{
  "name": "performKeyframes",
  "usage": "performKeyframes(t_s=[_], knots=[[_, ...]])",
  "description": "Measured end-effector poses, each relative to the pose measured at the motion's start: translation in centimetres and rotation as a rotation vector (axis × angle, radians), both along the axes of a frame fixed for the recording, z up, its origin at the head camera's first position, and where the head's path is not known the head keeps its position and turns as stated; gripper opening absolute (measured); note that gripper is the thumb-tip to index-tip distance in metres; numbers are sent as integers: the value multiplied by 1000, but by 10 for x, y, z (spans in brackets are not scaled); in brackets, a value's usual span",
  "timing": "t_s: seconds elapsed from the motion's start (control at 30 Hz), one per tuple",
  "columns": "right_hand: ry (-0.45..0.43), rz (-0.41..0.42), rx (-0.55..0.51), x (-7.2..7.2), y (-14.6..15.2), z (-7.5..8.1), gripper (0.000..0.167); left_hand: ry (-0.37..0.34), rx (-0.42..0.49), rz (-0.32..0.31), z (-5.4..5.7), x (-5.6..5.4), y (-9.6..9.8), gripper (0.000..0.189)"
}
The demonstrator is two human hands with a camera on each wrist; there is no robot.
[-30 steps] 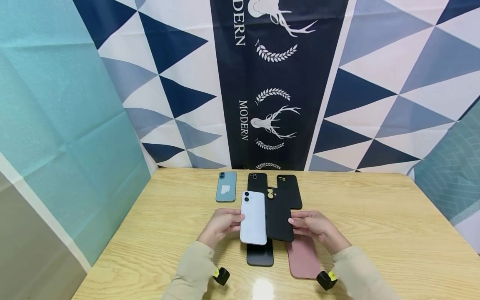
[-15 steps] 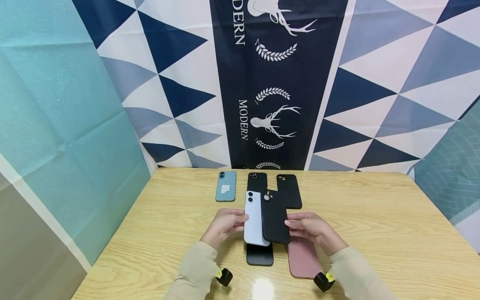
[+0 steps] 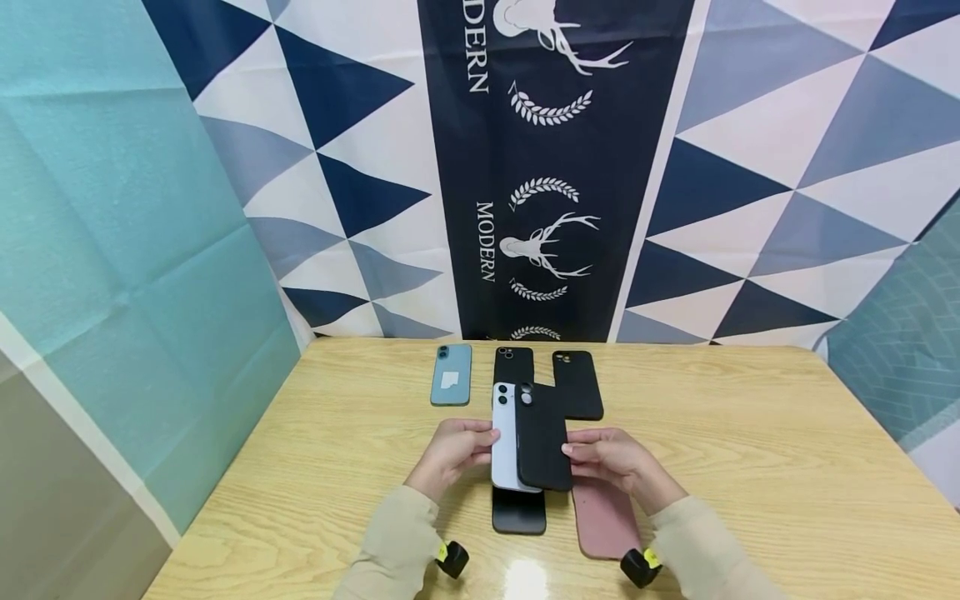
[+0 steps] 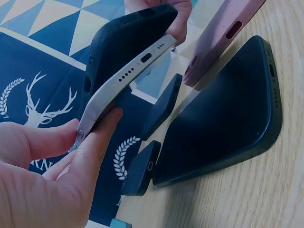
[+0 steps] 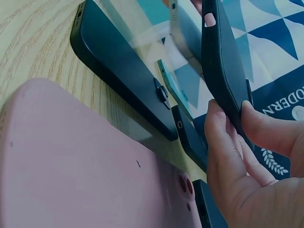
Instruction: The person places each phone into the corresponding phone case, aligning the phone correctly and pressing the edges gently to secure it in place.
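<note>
Left hand [image 3: 452, 447], right hand [image 3: 617, 458]: pinch grips

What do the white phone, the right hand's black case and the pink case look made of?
White phone: back perhaps glass or plastic, smooth, pale; the edge looks metal or plastic, with a soft sheen.
Black case: likely silicone or soft plastic, matte, showing little glare.
Pink case: probably similar; satin, with soft shading, no sharp reflections.
</note>
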State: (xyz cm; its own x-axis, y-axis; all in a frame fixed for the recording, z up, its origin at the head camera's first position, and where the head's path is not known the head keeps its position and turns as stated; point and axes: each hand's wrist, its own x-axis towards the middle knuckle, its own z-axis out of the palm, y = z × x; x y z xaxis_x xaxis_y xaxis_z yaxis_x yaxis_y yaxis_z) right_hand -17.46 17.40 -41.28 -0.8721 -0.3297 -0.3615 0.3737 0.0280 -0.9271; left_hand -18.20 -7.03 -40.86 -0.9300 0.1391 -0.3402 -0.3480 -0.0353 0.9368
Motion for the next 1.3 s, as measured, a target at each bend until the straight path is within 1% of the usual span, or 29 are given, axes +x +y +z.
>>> performKeyframes(t_s=[0.27, 0.57, 0.73, 0.97, 1.3], knots=[[-4, -15, 0, 2, -6, -1, 50, 18, -11, 5, 1, 2, 3, 38], [-12, -25, 14, 0, -9, 2, 48, 38, -14, -9, -2, 2, 8, 38], [-14, -43, 22, 1, -11, 3, 48, 37, -15, -6, -2, 1, 10, 38], [-7, -70, 75, 1, -12, 3, 48, 32, -22, -6, -1, 2, 13, 36], [16, -60, 79, 3, -11, 5, 48, 8, -5, -7, -2, 1, 15, 33]])
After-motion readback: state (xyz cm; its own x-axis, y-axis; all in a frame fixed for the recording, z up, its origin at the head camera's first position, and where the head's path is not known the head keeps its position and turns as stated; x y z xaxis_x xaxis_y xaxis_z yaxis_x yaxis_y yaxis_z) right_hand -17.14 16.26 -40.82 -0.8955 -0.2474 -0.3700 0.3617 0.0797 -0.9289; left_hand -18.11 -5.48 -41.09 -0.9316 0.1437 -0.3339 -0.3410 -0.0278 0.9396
